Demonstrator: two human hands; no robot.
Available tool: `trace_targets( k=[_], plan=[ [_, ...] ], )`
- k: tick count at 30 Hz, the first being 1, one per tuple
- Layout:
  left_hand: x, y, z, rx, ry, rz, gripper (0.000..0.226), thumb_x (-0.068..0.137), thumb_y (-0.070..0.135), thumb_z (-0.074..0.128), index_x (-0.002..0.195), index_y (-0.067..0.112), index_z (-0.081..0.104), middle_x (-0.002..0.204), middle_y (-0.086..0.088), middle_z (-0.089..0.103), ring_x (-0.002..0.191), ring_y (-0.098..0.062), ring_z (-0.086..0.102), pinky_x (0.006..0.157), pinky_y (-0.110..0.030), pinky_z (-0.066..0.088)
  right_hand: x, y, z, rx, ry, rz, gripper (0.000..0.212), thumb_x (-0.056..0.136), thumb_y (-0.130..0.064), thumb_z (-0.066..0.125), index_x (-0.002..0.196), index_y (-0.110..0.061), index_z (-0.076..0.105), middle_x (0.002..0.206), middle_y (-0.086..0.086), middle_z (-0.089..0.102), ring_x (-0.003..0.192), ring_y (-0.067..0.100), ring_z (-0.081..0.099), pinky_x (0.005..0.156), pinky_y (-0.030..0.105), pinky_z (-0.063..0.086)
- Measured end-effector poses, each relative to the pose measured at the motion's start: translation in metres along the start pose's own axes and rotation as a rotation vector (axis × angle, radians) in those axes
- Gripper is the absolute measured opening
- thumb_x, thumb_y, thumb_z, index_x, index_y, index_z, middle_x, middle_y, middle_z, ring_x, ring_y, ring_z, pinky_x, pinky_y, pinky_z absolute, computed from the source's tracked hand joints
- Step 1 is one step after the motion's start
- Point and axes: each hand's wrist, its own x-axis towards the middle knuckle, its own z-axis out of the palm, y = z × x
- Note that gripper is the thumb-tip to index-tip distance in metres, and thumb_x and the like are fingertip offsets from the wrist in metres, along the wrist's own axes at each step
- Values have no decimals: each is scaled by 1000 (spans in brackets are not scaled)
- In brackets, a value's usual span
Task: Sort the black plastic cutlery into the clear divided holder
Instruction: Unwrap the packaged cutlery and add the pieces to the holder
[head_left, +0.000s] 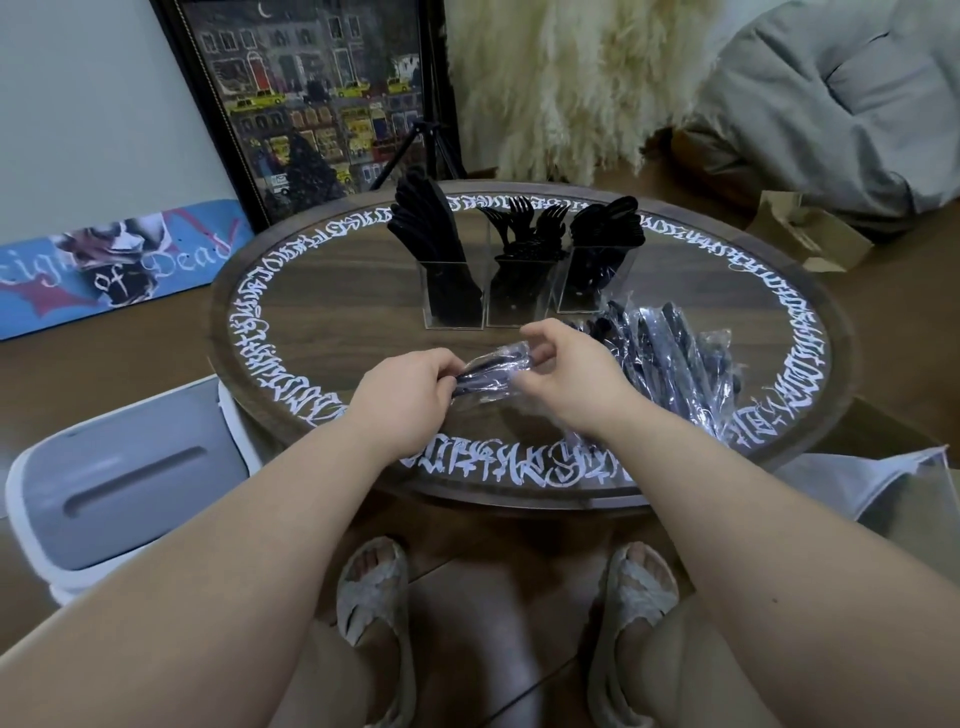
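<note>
A clear plastic packet of black cutlery (493, 371) hangs just above the round table between both hands. My left hand (405, 389) grips its left end, and my right hand (566, 374) pinches the wrapper at its right end. Behind them stands the clear divided holder (511, 306) with three compartments: black knives (426, 228) on the left, forks (530, 228) in the middle, spoons (608, 223) on the right. A pile of wrapped cutlery packets (670, 348) lies to the right of my right hand.
The round wooden table (322, 312) has a ring of white lettering under glass. A white and grey lidded bin (124, 483) stands at its left. A framed picture (311, 98) and a skateboard deck (109, 265) lean on the wall behind. A cardboard box (810, 239) sits far right.
</note>
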Motion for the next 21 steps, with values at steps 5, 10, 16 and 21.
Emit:
trace_targets(
  k=[5,10,16,21],
  plan=[
    [4,-5,1,-39,-2,-33,31,100,20,37,122,26,59,91,6,59,82,-15,54,72,-31,44,-8,-6,5,-213,-51,-184,55,79,-26,75,125,-29,45,121,-5,42,91,16,57,78,26,47],
    [3,-1,-1,7,-30,-29,33,101,21,36,126,28,57,105,3,61,89,-16,54,85,-37,47,-7,-3,4,-245,92,-251,4,87,-20,67,91,-19,66,99,-7,49,84,12,57,83,31,51],
    [6,-5,2,53,-1,-21,32,101,23,38,125,31,57,118,4,62,106,-19,54,98,-48,42,-6,0,2,-161,56,-195,10,89,-21,65,93,-20,73,97,-5,50,86,13,54,85,34,52],
    [7,-5,3,51,4,-22,32,101,23,39,126,31,57,118,3,60,108,-20,53,99,-48,42,-7,-4,2,-200,51,-226,15,91,-14,60,97,-18,72,96,-6,51,91,14,54,87,29,48]
  ],
)
